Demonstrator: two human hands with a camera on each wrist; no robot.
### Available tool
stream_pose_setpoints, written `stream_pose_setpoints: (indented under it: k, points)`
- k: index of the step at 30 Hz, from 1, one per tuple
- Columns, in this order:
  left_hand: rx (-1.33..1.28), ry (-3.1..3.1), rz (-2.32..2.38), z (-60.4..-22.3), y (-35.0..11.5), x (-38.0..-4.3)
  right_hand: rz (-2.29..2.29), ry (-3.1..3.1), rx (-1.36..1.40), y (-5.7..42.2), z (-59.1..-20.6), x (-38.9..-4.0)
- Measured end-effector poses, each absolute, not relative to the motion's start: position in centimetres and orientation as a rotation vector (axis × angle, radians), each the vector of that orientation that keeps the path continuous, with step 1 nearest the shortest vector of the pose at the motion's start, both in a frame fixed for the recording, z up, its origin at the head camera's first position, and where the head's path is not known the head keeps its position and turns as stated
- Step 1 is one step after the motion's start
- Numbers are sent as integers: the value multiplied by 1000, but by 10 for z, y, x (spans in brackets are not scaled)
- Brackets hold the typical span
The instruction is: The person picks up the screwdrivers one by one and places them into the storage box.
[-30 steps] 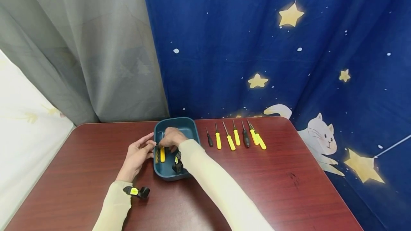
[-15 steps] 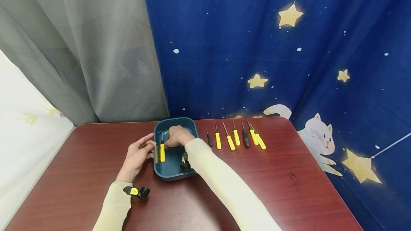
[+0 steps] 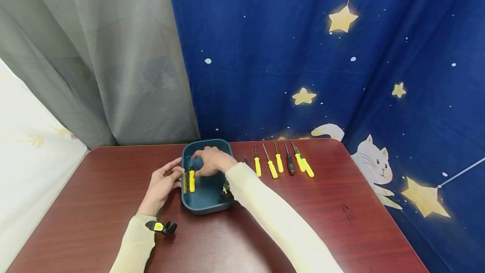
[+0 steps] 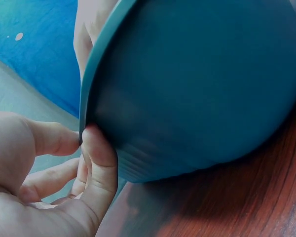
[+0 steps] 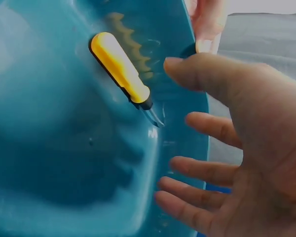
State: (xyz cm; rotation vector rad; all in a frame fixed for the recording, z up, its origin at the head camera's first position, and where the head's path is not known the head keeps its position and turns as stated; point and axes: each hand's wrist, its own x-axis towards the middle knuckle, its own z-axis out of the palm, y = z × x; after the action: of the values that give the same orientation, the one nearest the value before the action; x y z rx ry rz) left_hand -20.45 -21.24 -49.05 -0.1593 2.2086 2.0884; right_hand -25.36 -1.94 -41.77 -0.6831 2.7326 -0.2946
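A yellow-handled screwdriver (image 3: 192, 181) lies lengthwise along the left side inside a dark blue plastic bin (image 3: 207, 210). My right hand (image 3: 213, 161) hovers over the bin with nothing in it; in the right wrist view its fingers (image 5: 207, 170) and thumb are spread apart, beside the screwdriver's tip (image 5: 155, 118). My left hand (image 3: 162, 183) pinches the bin's left rim between thumb and fingers, as the left wrist view shows at the rim (image 4: 86, 94). The yellow handle mirrors as a wavy streak on the bin's ribbed wall.
Right of the bin, several screwdrivers lie in a row, including yellow-handled ones (image 3: 272, 169) and a black-handled one (image 3: 290, 167). A small black one (image 3: 246, 160) is partly behind the right sleeve. Curtains (image 3: 265, 54) hang just behind the table's (image 3: 341, 222) far edge.
My right hand has drawn back to the right from over the screwdriver, uncovering its shaft, and its fingers have spread. The screwdriver stays in place, and the left hand has not moved.
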Motion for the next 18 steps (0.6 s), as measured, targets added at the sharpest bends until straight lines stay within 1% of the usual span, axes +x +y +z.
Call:
stream_pose_setpoints:
  k: [7,18]
  points:
    - [-148,2209,2081,-488,-211,-203,-298,2785,-771,-9,-409,-245]
    - [-161,2205,2082,-487,-212,-202,-347,2857,-871,11,-408,-235]
